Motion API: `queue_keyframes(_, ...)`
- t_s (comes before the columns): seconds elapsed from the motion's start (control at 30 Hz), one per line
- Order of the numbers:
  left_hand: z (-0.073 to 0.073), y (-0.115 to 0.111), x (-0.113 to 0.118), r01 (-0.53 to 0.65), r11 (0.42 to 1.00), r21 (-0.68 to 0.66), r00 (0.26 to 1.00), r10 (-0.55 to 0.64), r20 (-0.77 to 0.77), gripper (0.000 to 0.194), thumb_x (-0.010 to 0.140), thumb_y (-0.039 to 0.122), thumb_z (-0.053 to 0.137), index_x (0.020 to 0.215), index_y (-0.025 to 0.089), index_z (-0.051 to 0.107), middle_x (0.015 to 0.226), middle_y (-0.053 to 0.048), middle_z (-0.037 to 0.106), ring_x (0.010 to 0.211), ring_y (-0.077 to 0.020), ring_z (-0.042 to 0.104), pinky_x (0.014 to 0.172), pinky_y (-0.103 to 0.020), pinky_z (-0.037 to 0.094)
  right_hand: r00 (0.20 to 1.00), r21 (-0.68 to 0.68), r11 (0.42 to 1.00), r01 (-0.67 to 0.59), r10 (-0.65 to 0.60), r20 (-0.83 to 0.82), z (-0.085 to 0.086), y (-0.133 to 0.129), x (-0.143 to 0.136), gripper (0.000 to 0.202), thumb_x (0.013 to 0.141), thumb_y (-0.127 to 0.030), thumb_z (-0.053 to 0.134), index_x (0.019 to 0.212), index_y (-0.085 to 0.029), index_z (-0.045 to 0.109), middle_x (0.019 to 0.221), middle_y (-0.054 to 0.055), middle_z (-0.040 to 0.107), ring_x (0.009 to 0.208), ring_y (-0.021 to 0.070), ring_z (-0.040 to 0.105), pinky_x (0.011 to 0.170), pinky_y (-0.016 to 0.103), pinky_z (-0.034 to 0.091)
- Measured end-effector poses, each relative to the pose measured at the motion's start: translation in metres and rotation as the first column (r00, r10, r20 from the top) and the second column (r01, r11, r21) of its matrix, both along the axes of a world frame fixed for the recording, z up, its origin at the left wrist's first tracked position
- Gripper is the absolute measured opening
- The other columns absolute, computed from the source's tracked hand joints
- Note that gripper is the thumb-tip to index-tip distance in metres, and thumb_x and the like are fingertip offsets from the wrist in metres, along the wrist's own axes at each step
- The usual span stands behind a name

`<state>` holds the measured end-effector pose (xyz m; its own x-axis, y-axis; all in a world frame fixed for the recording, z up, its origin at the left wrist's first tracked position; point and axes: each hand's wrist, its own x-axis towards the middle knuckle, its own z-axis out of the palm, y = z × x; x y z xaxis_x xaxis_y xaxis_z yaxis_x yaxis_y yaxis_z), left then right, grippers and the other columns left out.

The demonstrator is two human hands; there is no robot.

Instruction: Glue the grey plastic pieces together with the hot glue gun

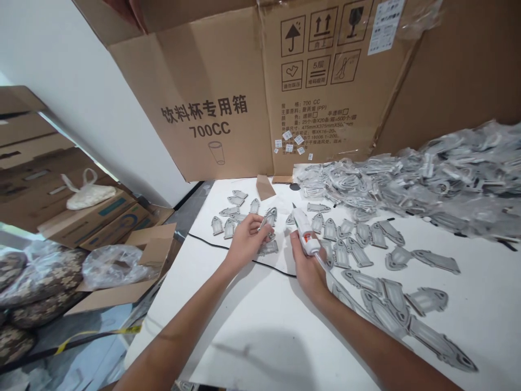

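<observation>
My left hand [247, 239] is closed, pinching a small grey pointed piece [269, 216] between thumb and fingers, tilted above the table. Another grey piece [268, 248] lies just below those fingertips. My right hand [308, 267] is wrapped round a white glue gun [306, 234], its dark narrow tip pointing up and left. A pale cord [324, 263] runs from its rear along my right forearm. Tip and held piece are apart. Several similar flat pieces [229, 228] lie left of my left hand, and more grey pieces [358, 252] are spread right of my right hand.
A white table [228, 336] carries everything, with a black cable [211, 243] across it. Bagged grey parts [407, 174] are heaped at the back right. A big cardboard box [220, 70] stands behind. An opened carton [158, 239] and wrapped bundles [40, 293] are at the left.
</observation>
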<state>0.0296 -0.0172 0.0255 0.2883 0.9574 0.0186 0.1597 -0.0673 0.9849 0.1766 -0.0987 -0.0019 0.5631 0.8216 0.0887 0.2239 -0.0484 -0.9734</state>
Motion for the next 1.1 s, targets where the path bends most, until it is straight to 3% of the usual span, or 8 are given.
queue_keyframes(0.1, 0.0, -0.006, -0.011, -0.087, 0.993, -0.076, 0.99, 0.095, 0.101, 0.044, 0.082, 0.052, 0.08, 0.101, 0.021, 0.055, 0.088, -0.005, 0.078, 0.065, -0.0142, 0.065, 0.068, -0.029, 0.054, 0.994, 0.125, 0.986, -0.107, 0.107, 0.004, -0.006, 0.0, -0.004, 0.035, 0.099, -0.055, 0.058, 0.083, -0.024, 0.055, 0.078, -0.001, 0.061, 0.074, 0.0199, 0.057, 0.073, 0.031, 0.044)
queue_keyframes(0.2, -0.003, -0.008, -0.014, -0.189, 0.98, -0.07, 0.973, 0.196, 0.123, 0.048, 0.08, 0.05, 0.082, 0.108, 0.02, 0.057, 0.087, -0.005, 0.078, 0.065, -0.0142, 0.065, 0.068, -0.029, 0.055, 0.973, 0.218, 0.95, -0.224, 0.204, 0.111, -0.016, 0.001, -0.006, 0.036, 0.101, -0.046, 0.059, 0.076, -0.024, 0.046, 0.071, -0.004, 0.049, 0.066, 0.0162, 0.048, 0.065, 0.029, 0.038)
queue_keyframes(0.37, -0.008, -0.008, -0.011, -0.198, 0.98, -0.031, 0.97, 0.2, 0.138, 0.044, 0.079, 0.05, 0.082, 0.102, 0.018, 0.064, 0.089, -0.006, 0.075, 0.066, -0.0147, 0.067, 0.066, -0.028, 0.057, 0.908, 0.211, 0.902, -0.378, 0.316, 0.275, -0.018, -0.002, -0.006, 0.032, 0.103, -0.033, 0.056, 0.077, -0.025, 0.039, 0.076, -0.003, 0.047, 0.067, 0.0165, 0.045, 0.065, 0.031, 0.034)
queue_keyframes(0.7, -0.009, -0.011, -0.011, -0.178, 0.984, 0.02, 0.978, 0.175, 0.115, 0.04, 0.082, 0.05, 0.08, 0.101, 0.017, 0.067, 0.088, -0.004, 0.072, 0.064, -0.0131, 0.066, 0.064, -0.027, 0.056, 0.881, 0.251, 0.864, -0.437, 0.355, 0.314, -0.018, -0.006, -0.006, 0.022, 0.094, -0.015, 0.059, 0.08, -0.023, 0.044, 0.078, -0.005, 0.047, 0.071, 0.0147, 0.046, 0.066, 0.029, 0.034)
queue_keyframes(1.1, -0.01, -0.015, -0.011, -0.141, 0.99, 0.019, 0.983, 0.138, 0.118, 0.038, 0.084, 0.049, 0.079, 0.101, 0.017, 0.065, 0.089, -0.004, 0.071, 0.063, -0.0127, 0.064, 0.061, -0.027, 0.054, 0.896, 0.208, 0.886, -0.414, 0.356, 0.266, -0.023, -0.002, -0.004, 0.03, 0.1, -0.029, 0.057, 0.075, -0.023, 0.04, 0.072, -0.005, 0.043, 0.062, 0.0145, 0.042, 0.061, 0.029, 0.031)
